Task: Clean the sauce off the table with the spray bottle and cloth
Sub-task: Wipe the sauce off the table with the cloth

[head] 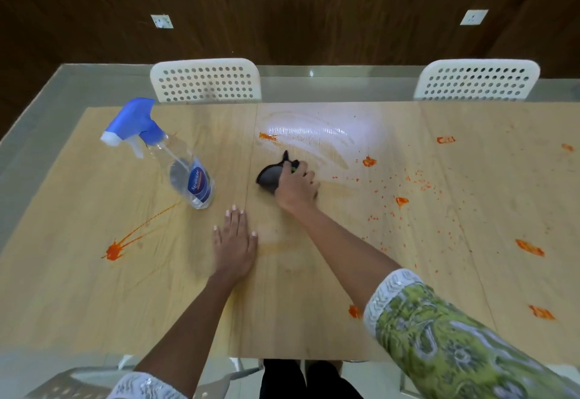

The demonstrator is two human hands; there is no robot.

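Note:
My right hand point(296, 188) grips a dark cloth point(270, 175) and presses it on the wooden table top point(314, 304), just below a wet, smeared streak point(309, 134). My left hand point(233, 241) lies flat on the table with straight fingers, nearer to me. A clear spray bottle point(185, 166) with a blue trigger head stands upright to the left of the cloth, apart from both hands. Orange sauce marks the table: a splat with streaks point(114, 251) at the left, a dab point(267, 136) by the wet streak, and several blobs and specks point(401, 200) on the right side.
Two white perforated chairs point(205, 79) point(477, 79) stand at the table's far edge. A glass border point(37, 94) surrounds the wooden top. A dark wood wall with two sockets rises behind. Another sauce blob point(354, 310) lies beside my right sleeve.

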